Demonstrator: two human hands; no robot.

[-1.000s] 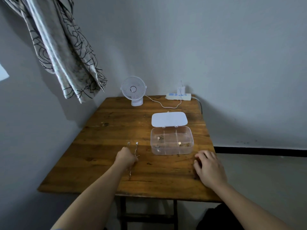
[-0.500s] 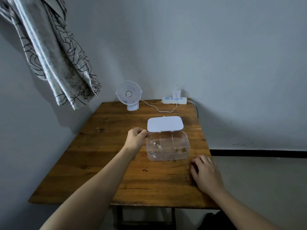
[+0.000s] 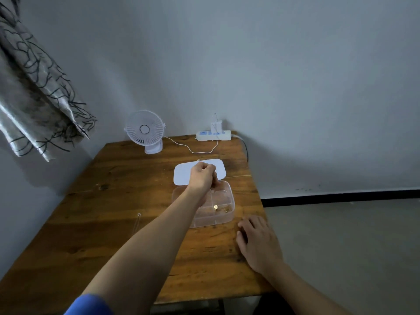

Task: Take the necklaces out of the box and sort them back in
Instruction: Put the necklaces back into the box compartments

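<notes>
A clear plastic compartment box (image 3: 223,220) stands open on the wooden table (image 3: 113,201), its white lid (image 3: 181,175) lying flat behind it. My left hand (image 3: 203,177) hovers over the box's back compartments, fingers closed, with a glint of gold and a thin necklace chain hanging from it. A gold pendant (image 3: 215,207) and small jewellery lie in the front right compartment. Another thin necklace (image 3: 138,220) lies on the table left of my forearm. My right hand (image 3: 256,242) rests flat on the table, right of the box, holding nothing.
A small white desk fan (image 3: 145,133) stands at the table's back, its cable running to a white power strip (image 3: 213,135) by the wall. A patterned curtain (image 3: 34,92) hangs at the left. The table's right edge is close to my right hand.
My left hand left the table's left side, where it touched the necklaces, and moved up and right over the box. My right hand stayed put. The camera tilted up.
</notes>
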